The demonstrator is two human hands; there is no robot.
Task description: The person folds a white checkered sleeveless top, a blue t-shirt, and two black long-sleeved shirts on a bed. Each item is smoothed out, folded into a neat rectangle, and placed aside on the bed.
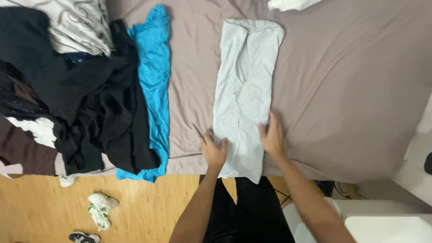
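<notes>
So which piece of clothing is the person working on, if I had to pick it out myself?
Start at the wide taupe bedsheet. Near its middle lies a long, narrow folded shirt in pale, fine check, its lower end hanging over the bed's edge, with the left hand and right hand flat on it. Unlike the bright blue garment and black pile to its left, it lies alone.

Folded shirt lengthwise on bed, clothes pile left, shoes on floor below, perhaps sneakers

The checked shirt is thin matt cloth, creased, lying on a smooth matt taupe bedsheet, beside a soft blue cloth and dull black garments, above glossy pale wood flooring.
</notes>
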